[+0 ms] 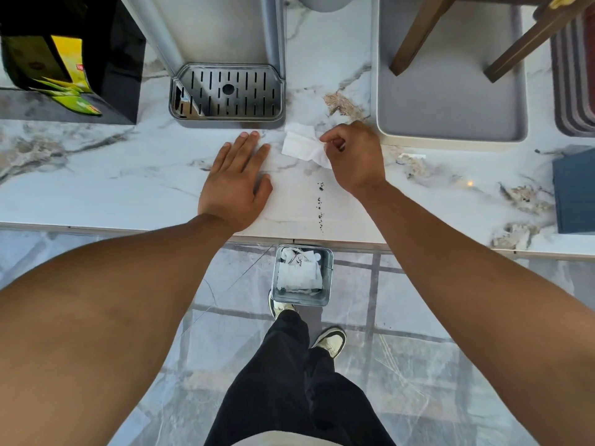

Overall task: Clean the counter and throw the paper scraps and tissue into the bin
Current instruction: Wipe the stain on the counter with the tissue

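right hand [352,156] pinches tissue [304,144] beside flat, open left hand [236,178].

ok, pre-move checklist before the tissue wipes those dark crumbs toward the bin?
1. Tissue gripped: right hand pinches the white tissue at one end. ok.
2. Left hand out of the wipe path: flat on the counter, left of the dark crumbs. ok.
3. Crumbs reachable: they trail toward the counter's front edge, just in front of the right hand. ok.
4. Bin placed to catch: on the floor below the edge, roughly under the crumb line, open. ok.
5. Bin capacity: white paper already fills much of it; remaining depth cannot tell.
6. Other scraps: a small paper scrap lies right of the hand, not yet collected. not ok.
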`<action>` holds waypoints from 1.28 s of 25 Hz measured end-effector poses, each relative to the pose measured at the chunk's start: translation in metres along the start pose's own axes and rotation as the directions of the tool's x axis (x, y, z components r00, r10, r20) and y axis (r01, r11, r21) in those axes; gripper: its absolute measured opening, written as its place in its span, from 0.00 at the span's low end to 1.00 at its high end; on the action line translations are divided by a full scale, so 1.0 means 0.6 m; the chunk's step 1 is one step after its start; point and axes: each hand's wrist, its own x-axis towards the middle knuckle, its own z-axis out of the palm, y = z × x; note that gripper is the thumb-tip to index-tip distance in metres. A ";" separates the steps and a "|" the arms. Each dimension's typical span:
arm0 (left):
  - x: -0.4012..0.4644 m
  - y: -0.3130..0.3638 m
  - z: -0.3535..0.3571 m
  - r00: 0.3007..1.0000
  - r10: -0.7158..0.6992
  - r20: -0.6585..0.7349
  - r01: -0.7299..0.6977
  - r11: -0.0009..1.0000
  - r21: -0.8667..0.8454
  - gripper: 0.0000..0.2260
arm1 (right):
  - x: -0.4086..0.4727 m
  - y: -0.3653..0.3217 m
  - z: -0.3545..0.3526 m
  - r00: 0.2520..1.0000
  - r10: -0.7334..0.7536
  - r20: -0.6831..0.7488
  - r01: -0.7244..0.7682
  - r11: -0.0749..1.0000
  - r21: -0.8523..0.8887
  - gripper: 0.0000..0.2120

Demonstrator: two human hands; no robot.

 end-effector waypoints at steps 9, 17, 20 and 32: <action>-0.001 -0.001 0.005 1.000 -0.001 -0.001 0.001 1.000 0.013 0.26 | -0.149 0.008 0.002 0.998 0.063 0.027 -0.063 0.998 0.013 0.09; -0.001 -0.003 0.006 1.000 -0.003 -0.008 0.003 1.000 0.006 0.25 | -0.329 0.035 -0.004 0.979 0.009 0.206 -0.019 0.999 0.050 0.08; -0.001 -0.002 0.006 1.000 -0.005 -0.007 0.005 1.000 0.008 0.25 | -0.327 0.033 -0.017 0.983 -0.033 0.181 0.013 0.994 0.108 0.08; -0.001 -0.003 0.000 1.000 0.015 -0.026 -0.016 0.999 -0.035 0.24 | 0.070 -0.025 -0.013 0.994 -0.070 -0.086 0.050 0.975 -0.218 0.13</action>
